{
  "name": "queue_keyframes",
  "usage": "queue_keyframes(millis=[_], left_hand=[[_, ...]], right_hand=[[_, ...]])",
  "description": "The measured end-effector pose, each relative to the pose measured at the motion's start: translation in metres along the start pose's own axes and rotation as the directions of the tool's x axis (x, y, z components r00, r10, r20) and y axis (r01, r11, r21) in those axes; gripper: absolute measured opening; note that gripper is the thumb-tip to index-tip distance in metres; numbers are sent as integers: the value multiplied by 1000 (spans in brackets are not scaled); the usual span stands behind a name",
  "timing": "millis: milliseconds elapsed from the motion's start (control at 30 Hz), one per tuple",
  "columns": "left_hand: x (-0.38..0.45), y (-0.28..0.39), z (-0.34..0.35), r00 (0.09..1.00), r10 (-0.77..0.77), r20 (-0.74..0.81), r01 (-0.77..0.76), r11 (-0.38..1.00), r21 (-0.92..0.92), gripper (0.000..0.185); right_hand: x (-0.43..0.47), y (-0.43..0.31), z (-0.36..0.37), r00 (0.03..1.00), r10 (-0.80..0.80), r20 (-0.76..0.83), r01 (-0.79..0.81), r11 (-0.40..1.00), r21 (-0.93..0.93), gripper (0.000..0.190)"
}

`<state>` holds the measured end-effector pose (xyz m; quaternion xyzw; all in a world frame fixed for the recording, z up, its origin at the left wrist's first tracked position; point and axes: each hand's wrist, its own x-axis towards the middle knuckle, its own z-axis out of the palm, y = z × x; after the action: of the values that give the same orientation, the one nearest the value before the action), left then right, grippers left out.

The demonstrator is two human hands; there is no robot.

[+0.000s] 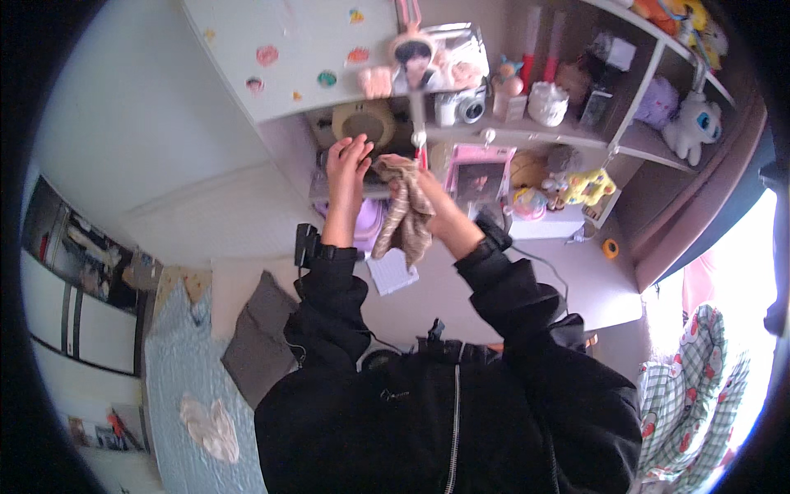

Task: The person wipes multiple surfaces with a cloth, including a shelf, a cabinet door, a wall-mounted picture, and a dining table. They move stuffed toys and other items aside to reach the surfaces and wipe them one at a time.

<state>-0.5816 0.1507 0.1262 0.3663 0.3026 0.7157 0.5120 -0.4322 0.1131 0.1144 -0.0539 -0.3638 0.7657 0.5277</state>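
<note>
A brown-and-beige patterned cloth hangs in folds from my right hand, whose fingers are partly hidden behind it. My left hand is raised beside it, in front of a shelf compartment. Its fingers are bent and spread, and nothing shows in them. Just beyond the left fingertips is a beige round-fronted object inside the compartment. A purple container stands below and between my forearms. Nearer to me on the desk lies a white sheet of paper.
The shelf above the desk holds a silver camera, a white ornamental jar and plush toys. A pink-framed item and a yellow charm are to the right. A cable trails from my right wrist. Left is a blue-covered bed.
</note>
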Motion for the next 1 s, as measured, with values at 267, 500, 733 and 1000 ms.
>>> queue_keyframes(millis=[267, 500, 733, 1000], left_hand=[[-140, -68, -183, 899, -346, -268, 390, 911, 132, 24], [-242, -148, -213, 675, -615, -407, 709, 694, 127, 30], [-287, -156, -173, 706, -651, -280, 704, 691, 167, 22], [-246, -109, -146, 838, -529, -135, 539, 760, 363, 22]], right_hand=[[-152, -19, -140, 827, 249, -504, -421, 868, -262, 33], [-224, -31, -135, 703, 315, -638, -581, 772, -259, 41], [-242, -14, -114, 697, 488, -525, -610, 788, -78, 38], [-233, -17, -97, 682, 498, -535, -649, 749, -130, 34]])
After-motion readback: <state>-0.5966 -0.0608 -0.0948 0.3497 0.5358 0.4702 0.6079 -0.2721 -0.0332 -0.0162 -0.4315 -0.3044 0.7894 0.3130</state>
